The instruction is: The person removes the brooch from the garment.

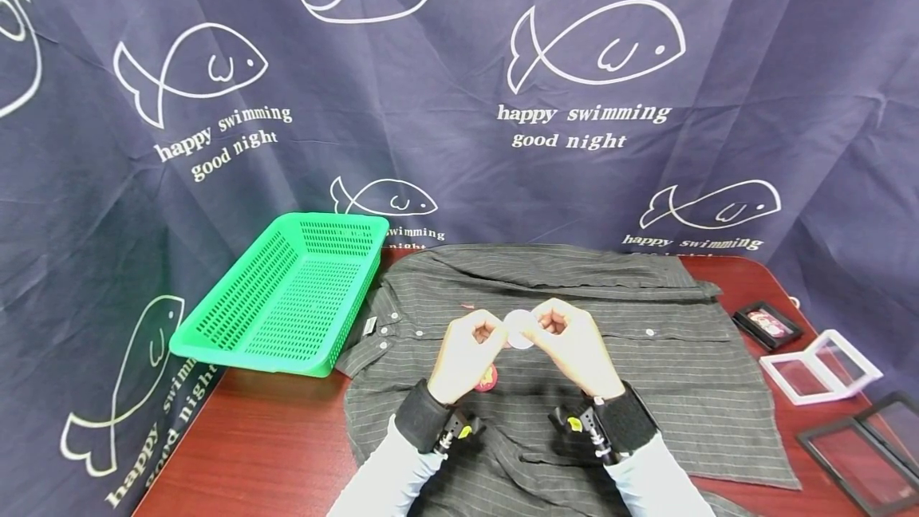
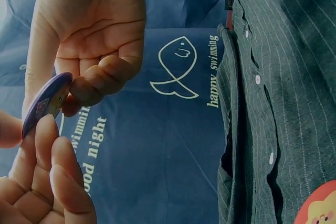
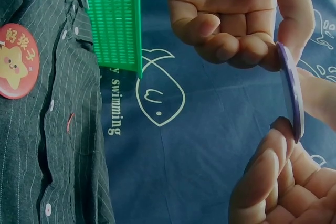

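A round purple-edged badge [image 1: 521, 330] is held up above the shirt, between both hands. My left hand [image 1: 467, 349] pinches its left edge with thumb and fingers, and my right hand [image 1: 577, 348] pinches the right edge. Cartoon print shows on one face of the badge [image 2: 44, 103] in the left wrist view; its other side looks pale. Below the hands, a red round badge [image 3: 17, 62] with a yellow star character lies on the dark striped shirt [image 1: 689, 389], which is spread over the table. The left hand partly covers this red badge in the head view.
A green plastic basket [image 1: 343, 294] stands at the left on the reddish table [image 1: 273, 437]. To the right lie a small black case [image 1: 770, 325], a white hinged frame [image 1: 818, 373] and a black hinged frame [image 1: 854, 453]. A blue fish-print curtain [image 1: 459, 102] hangs behind.
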Motion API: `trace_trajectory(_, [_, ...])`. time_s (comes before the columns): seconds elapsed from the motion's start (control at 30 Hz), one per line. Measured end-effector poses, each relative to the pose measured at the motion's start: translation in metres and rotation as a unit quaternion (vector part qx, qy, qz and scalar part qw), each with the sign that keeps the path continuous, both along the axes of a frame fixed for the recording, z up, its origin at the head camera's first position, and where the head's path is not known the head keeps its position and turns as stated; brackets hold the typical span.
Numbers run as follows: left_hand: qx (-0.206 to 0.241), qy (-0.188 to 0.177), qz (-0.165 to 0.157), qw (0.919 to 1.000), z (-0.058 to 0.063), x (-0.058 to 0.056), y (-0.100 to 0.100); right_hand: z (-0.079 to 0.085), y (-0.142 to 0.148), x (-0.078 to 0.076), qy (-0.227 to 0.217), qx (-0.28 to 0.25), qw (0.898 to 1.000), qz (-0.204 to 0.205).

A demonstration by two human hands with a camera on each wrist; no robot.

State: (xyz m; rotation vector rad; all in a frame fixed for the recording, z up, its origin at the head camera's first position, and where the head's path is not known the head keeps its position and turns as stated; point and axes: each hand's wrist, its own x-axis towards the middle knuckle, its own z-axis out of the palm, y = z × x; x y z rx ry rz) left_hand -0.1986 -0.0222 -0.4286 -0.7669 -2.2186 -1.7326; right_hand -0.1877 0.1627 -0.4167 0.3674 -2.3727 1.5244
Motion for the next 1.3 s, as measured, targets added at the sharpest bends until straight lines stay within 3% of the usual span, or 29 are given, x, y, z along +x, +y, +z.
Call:
trace_trajectory(0.27, [-0.005, 0.021, 0.009, 0.9997, 0.003, -0.001, -0.003, 0.002, 0.001, 0.0, -0.007, -0.029, 0.999, 0.035])
trace_trajectory(0.43, [0.0, 0.015, 0.009, 0.9999, 0.005, -0.001, -0.005, 0.005, 0.001, 0.001, -0.004, -0.052, 0.997, 0.051])
trace_trajectory(0.8, [0.023, -0.022, 0.011, 0.9994, 0.006, -0.001, -0.006, 0.013, 0.005, 0.004, 0.052, -0.046, 0.997, 0.027])
trace_trajectory(1.07, [0.031, -0.034, 0.019, 0.9988, 0.01, 0.0, -0.008, 0.015, 0.005, 0.005, 0.14, -0.02, 0.99, 0.03])
trace_trajectory(1.3, [0.034, -0.051, 0.035, 0.9975, 0.01, 0.0, -0.008, 0.011, 0.007, 0.003, 0.249, 0.068, 0.965, 0.034])
